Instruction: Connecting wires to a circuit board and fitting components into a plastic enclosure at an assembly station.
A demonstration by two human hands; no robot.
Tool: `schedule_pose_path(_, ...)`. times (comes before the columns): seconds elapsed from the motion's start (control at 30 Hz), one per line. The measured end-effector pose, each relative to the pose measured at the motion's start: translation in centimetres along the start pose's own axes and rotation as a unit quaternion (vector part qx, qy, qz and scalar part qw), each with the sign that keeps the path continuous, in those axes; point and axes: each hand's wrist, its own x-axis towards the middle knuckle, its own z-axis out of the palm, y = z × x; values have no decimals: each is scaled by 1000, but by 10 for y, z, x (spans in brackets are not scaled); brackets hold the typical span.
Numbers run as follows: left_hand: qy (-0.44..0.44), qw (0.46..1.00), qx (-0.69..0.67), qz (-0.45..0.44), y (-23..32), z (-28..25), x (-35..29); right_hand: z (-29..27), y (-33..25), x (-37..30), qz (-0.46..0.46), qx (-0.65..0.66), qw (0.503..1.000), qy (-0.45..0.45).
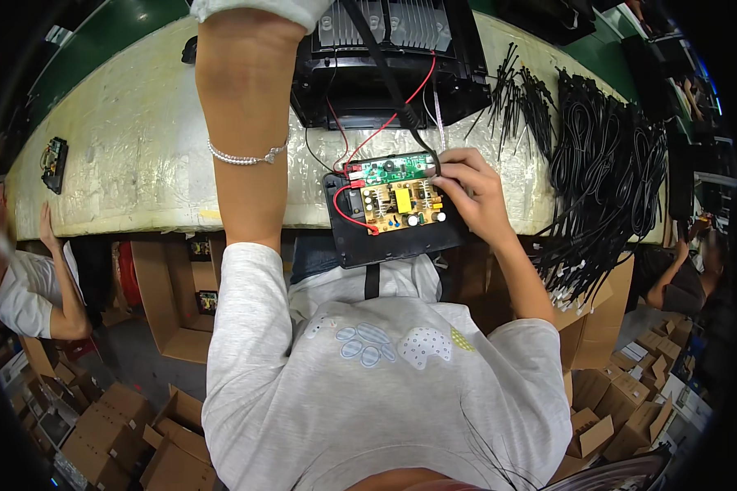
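Note:
My right hand is closed in a pinch on the end of a black cable, at the right end of a narrow green circuit board. Below that board lies a tan circuit board with a yellow transformer and capacitors. Both rest on a black plastic panel that overhangs the table's near edge. Red wires run from the boards to a black housing with a silver finned heat sink. My left arm, with a beaded bracelet, extends upward; its hand cannot be seen.
Bundled black cables and cable ties cover the table's right side. Another small circuit assembly lies far left, near a co-worker's hand. A cardboard box stands below the table edge; more cartons fill the floor.

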Motion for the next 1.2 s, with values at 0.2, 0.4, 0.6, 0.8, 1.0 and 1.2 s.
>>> schedule_pose_path(0.2, -16, 999, -39, -21, -3, 1, 3, -4, -15, -2, 51, -28, 998, -5)
schedule_pose_path(0.4, 151, 988, -23, -9, -11, -8, 11, -10, -10, 0, -20, -90, 995, -31)
schedule_pose_path(0.6, 365, 917, 151, -53, -38, -54, 68, -64, 18, 26, -61, -126, 990, -30)
schedule_pose_path(0.8, 208, 749, 623, -86, -79, 3, -24, -85, 68, 50, -157, -459, 869, -94)
schedule_pose_path(1.0, 126, 743, 641, -144, -121, 19, -147, -88, 54, 60, -198, -357, 912, -32)
schedule_pose_path(1.2, -173, 469, 866, -12, -138, -31, -160, -103, 18, 54, -80, -265, 960, -28)
